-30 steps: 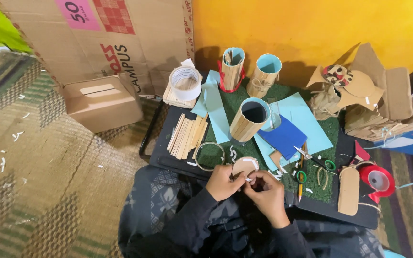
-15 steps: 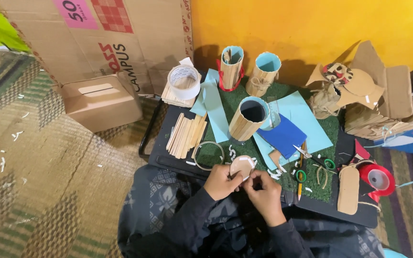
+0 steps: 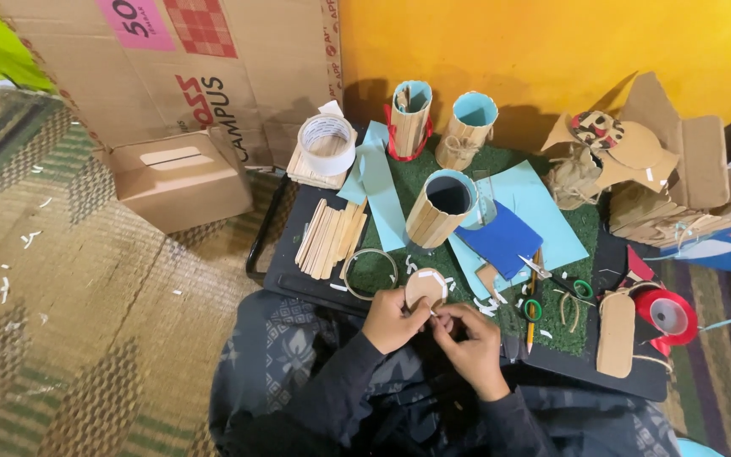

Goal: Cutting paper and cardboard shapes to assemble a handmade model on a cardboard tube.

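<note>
Brown cardboard, cut as a small round disc (image 3: 425, 286) with short white strips stuck on its face, is held upright in the left hand (image 3: 392, 320). The left fingers are closed on the disc's lower edge. The right hand (image 3: 471, 334) sits just beside the left, its thumb and forefinger pinched together on a tiny white scrap that touches the disc's lower right rim; what the remaining right fingers do cannot be told.

Just beyond the left fingertips lies a thin wire ring (image 3: 370, 272) on the green mat (image 3: 416, 173). Farther out from those fingers lies a bundle of flat wooden sticks (image 3: 330, 237). Ahead of both hands stands a stick-clad cylindrical holder with a blue lining (image 3: 440, 207), tilted. Outward of the right fingers lie a dark blue sheet (image 3: 505, 239), green-handled scissors (image 3: 556, 286) and a yellow pencil (image 3: 534, 296). Well apart on that side is a red tape roll (image 3: 668, 315). A white tape roll (image 3: 327, 144) is far beyond the left fingers.
</note>
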